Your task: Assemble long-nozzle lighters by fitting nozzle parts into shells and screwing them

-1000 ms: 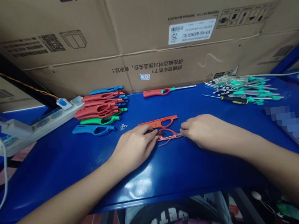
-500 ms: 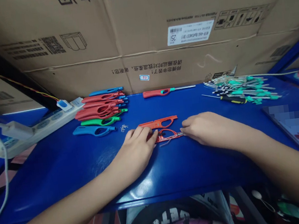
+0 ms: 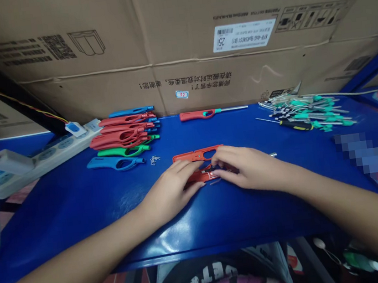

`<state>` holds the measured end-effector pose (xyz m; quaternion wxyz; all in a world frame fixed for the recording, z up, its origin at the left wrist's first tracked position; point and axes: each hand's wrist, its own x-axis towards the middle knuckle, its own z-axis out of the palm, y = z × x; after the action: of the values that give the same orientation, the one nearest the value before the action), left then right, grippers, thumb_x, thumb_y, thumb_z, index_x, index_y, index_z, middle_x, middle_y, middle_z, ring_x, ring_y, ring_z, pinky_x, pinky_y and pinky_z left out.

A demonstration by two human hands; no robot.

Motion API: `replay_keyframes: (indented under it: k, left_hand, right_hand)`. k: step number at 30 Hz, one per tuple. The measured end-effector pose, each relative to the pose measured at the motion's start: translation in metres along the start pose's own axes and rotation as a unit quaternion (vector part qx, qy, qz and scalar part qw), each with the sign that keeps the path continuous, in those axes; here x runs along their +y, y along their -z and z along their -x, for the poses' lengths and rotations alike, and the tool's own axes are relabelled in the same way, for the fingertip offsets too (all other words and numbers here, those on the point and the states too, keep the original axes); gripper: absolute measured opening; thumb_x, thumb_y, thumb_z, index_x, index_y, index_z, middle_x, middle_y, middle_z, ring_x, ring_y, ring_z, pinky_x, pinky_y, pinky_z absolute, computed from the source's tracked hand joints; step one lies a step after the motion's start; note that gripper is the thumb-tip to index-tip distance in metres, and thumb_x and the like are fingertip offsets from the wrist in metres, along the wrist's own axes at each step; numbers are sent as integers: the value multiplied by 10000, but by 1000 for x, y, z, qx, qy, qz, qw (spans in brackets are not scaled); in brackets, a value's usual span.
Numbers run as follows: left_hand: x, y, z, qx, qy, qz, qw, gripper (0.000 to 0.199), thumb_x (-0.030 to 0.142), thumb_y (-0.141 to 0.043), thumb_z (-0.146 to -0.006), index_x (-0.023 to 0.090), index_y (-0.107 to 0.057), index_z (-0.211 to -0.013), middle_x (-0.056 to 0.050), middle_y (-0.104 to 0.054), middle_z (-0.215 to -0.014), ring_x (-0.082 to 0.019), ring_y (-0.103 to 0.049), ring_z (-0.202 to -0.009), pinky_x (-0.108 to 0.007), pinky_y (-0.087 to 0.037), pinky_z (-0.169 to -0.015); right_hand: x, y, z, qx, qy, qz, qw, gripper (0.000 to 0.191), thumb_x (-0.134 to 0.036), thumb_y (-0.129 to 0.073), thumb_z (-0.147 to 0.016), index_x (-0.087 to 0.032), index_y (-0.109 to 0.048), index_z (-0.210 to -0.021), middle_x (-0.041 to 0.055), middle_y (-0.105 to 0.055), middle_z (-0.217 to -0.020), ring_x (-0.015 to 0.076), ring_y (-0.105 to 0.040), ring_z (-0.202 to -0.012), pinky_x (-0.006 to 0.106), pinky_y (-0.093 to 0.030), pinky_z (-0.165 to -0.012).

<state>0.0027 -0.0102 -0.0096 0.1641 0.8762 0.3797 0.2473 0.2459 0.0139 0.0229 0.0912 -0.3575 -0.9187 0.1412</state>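
the open red shell (image 3: 199, 176) lies on the blue surface (image 3: 253, 216) between the two hands, its long axis running roughly left to right, its left part against the left hand (image 3: 165, 188) and its right part running under the right hand (image 3: 254, 168). the left hand is closed on it, fingers along the far edge and thumb along the near one. the right hand is curled with its fingertips over the middle; whether they pinch a part or only touch, i cannot tell. just beyond, nearly parallel, lies an orange-red shell (image 3: 190, 155), its right end by the right fingers.

the fingers hide most of the inside of the near shell; a thin wire (image 3: 215, 182) shows at its near side, but where it leads is unclear. a short metal tip (image 3: 273, 154) shows past the right hand, the rest covered by it.
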Motion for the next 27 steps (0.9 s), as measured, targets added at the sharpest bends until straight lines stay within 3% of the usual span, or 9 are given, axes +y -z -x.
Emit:
replay_keyframes:
  k: [6,15,20,24,27]
  left_hand:
    - [-1,-2,0,15,-5,5,1000,317,225,-676,-924,177,-622,-1233,-97,-692,-1234,-238,-635,-1158,-413,-537,-1011]
    - [-1,-4,-1,26,-5,14,1000,311,232,-702,-907,155,-645,-1203,-104,-713,-1176,-249,-667,-1097,-408,-562,-955]
    - [-1,-4,1,2,-13,-16,1000,340,238,-625,-958,145,-605,-1284,-126,-665,-1211,-262,-631,-1124,-436,-542,-976]
    - [1,-2,2,-38,-16,-23,999,322,228,-560,-991,177,-592,-1307,-115,-636,-1172,-250,-607,-1107,-436,-530,-970]
    - [2,0,1,-47,-17,-12,999,283,214,-544,-998,172,-591,-1274,-110,-615,-1193,-243,-577,-1129,-431,-507,-997]
  right_hand:
    - [7,-6,-4,-3,-29,71,997,218,-287,-510,-998,-184,-699,-961,67,-688,-1076,171,-656,-868,260,-391,-651]
    - [8,-16,-8,13,-21,33,999,197,-234,-532,-988,-161,-712,-959,85,-706,-1014,201,-678,-930,293,-475,-764]
    - [7,-7,-3,24,-2,0,1000,181,-240,-520,-987,-178,-686,-953,71,-673,-1025,188,-657,-887,302,-479,-752]
    - [7,4,2,-50,61,-47,996,156,-308,-580,-964,-222,-632,-1084,45,-634,-1120,175,-634,-905,289,-466,-734]
    - [9,6,3,-98,75,-43,991,124,-297,-581,-967,-233,-606,-1070,37,-605,-1147,161,-610,-858,286,-440,-704]
